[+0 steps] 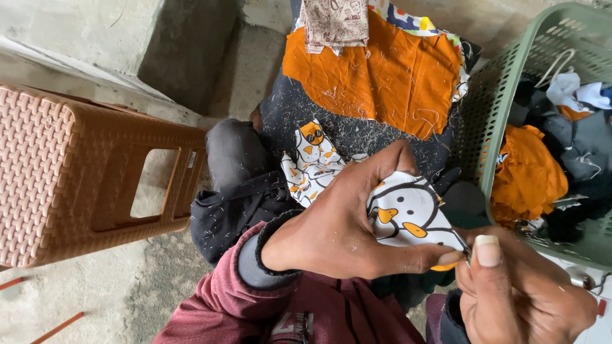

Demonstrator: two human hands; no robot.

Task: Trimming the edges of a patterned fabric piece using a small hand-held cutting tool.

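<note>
between both hands, white penguin-print cloth [408, 213], bunched.

Both hands brought together at the lower centre, fingers closed in pinches.

The left hand [338, 223] is extended from a maroon sleeve at seven o'clock toward two o'clock, back turned up, thumb laid out toward three o'clock. The right hand [523, 290] is raised from five o'clock, thumbnail shown upward, fingertips pressed together beside the left thumb tip. What is pinched cannot be made out.
</note>
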